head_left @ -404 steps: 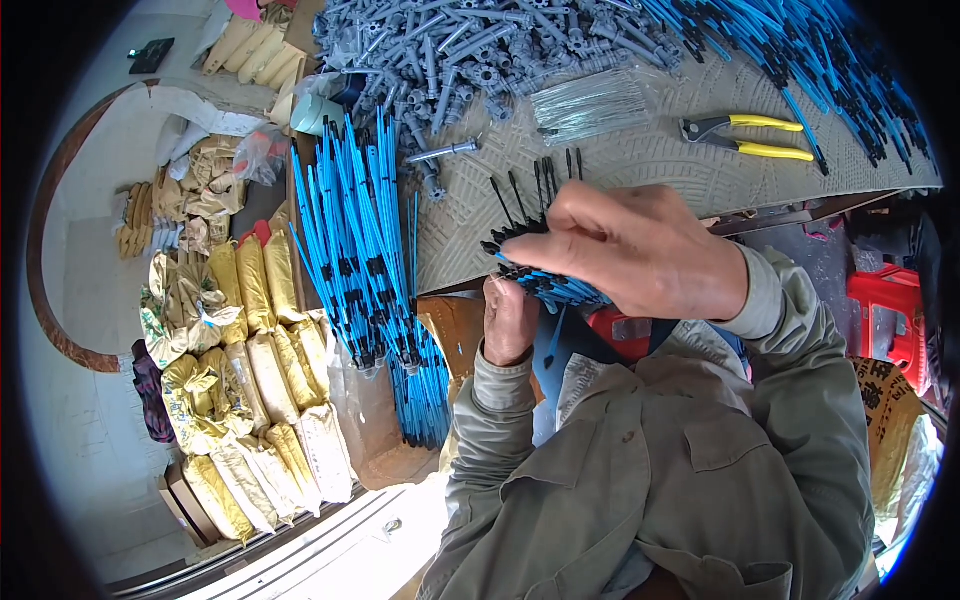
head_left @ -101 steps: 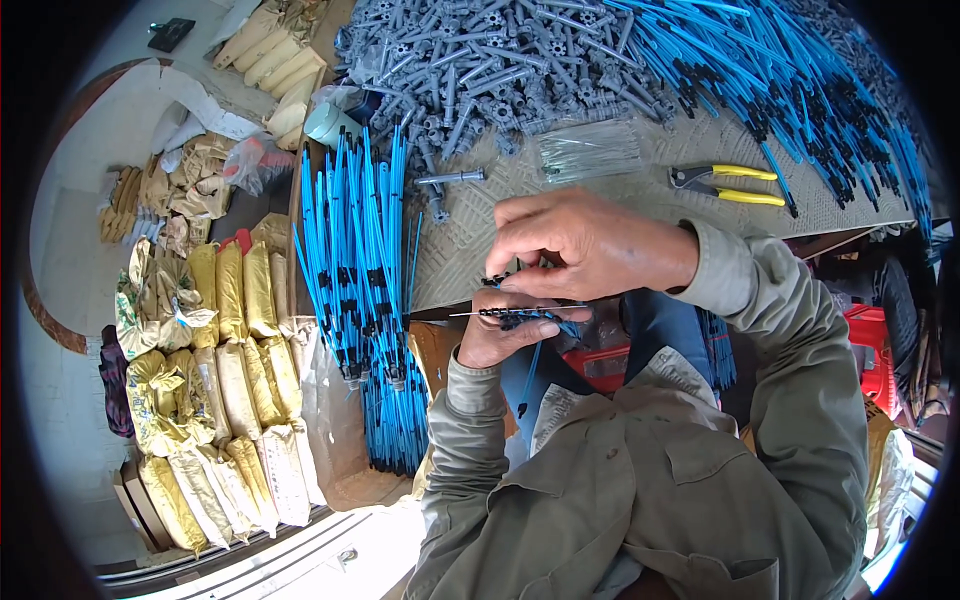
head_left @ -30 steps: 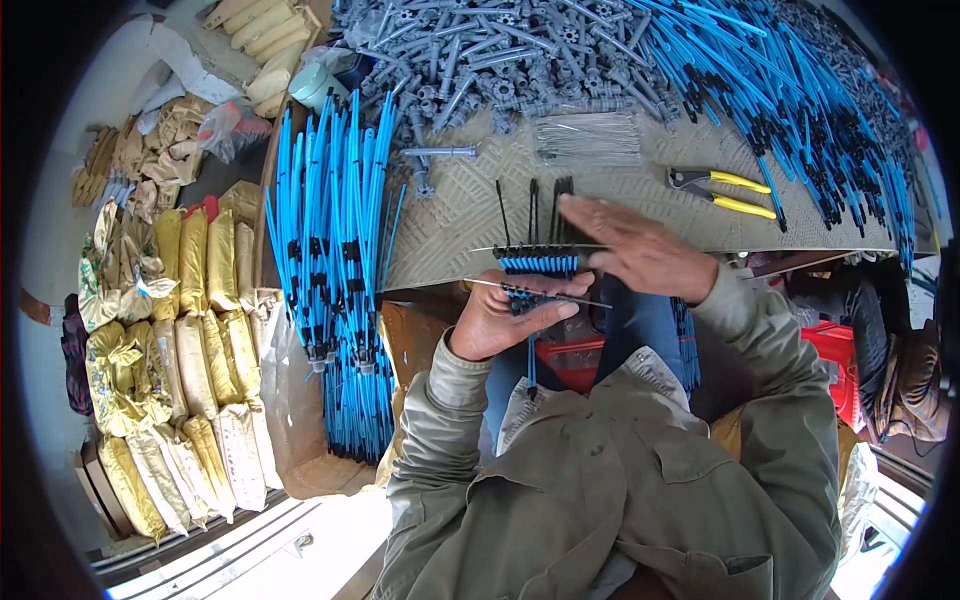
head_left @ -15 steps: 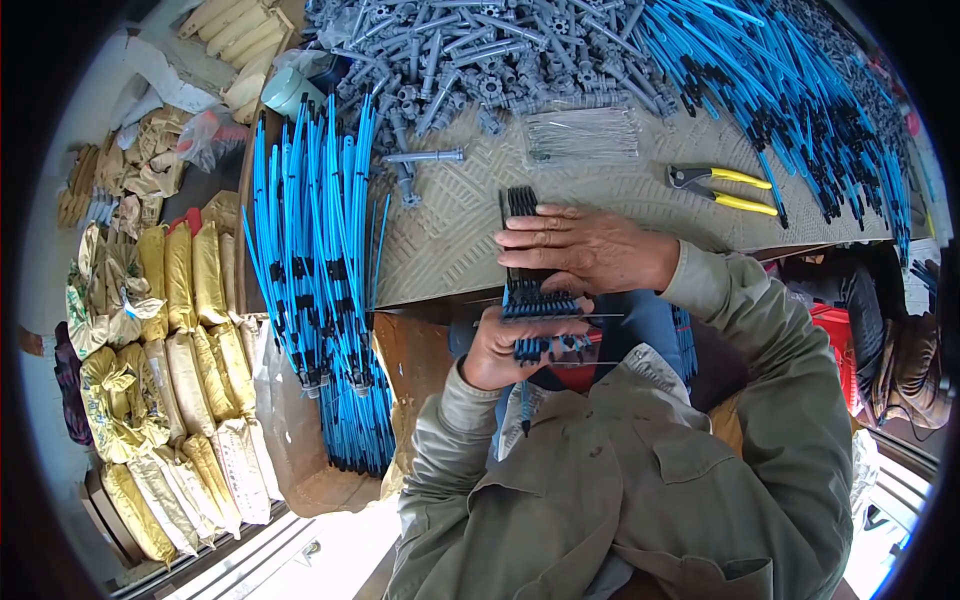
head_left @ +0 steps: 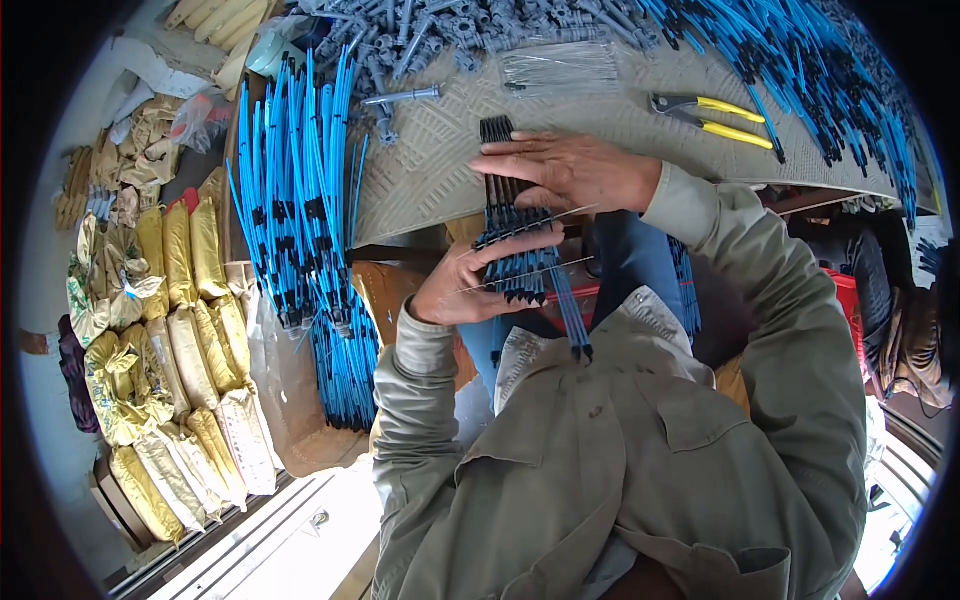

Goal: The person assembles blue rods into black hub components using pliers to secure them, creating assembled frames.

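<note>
A row of thin blue rods with black ends (head_left: pixel 513 272) is held crosswise at the table's near edge, the far tips resting over the tabletop. My left hand (head_left: pixel 452 290) is closed around the near part of the rods. Two thin metal wires (head_left: pixel 575 213) run across the row, close to my left fingers. My right hand (head_left: pixel 595 172) lies across the black far part, its fingers over the rods and its thumb against them. A few blue rods (head_left: pixel 568 305) hang loosely from the row toward my lap.
Yellow-handled pliers (head_left: pixel 735 122) and a clear packet of thin wires (head_left: pixel 562 70) lie on the table (head_left: pixel 430 180). Grey plastic bolt-like parts (head_left: pixel 430 35) are heaped at the back. Blue rods (head_left: pixel 300 160) are bundled at left, with more (head_left: pixel 800 70) at right. Gold packets (head_left: pixel 180 375) stack further left.
The rods and my left hand have tilted so the row shows more from above, and several rods now hang below it. My right hand stays on the far part. The whole view has shifted slightly.
</note>
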{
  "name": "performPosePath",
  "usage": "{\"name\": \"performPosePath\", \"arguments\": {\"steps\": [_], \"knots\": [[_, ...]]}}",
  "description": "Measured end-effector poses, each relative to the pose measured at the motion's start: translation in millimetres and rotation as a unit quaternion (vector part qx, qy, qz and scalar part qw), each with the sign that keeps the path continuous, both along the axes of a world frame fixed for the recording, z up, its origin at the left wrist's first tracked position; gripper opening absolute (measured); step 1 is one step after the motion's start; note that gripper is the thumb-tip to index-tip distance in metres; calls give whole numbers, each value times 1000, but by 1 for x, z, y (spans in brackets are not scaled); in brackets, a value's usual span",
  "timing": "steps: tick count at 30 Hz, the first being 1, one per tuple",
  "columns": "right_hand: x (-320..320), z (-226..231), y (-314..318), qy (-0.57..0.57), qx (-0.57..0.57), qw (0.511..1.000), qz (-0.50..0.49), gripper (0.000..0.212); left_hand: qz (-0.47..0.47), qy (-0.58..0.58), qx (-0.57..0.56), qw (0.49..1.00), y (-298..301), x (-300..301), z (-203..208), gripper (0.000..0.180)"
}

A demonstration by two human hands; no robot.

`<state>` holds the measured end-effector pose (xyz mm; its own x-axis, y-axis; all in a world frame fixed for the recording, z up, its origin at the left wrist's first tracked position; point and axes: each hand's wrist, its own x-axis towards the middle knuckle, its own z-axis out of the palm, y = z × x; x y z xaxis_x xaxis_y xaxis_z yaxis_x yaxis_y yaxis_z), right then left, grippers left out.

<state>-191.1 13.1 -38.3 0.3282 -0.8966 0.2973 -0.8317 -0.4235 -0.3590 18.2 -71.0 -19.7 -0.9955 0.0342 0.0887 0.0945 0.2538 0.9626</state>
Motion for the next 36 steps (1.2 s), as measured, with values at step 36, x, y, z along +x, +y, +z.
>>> {"name": "performPosePath", "arguments": {"steps": [36], "knots": [[-38,32,-24,-381,27,923,-54,29,-32,75,-568,819,-37,-31,9,70]]}}
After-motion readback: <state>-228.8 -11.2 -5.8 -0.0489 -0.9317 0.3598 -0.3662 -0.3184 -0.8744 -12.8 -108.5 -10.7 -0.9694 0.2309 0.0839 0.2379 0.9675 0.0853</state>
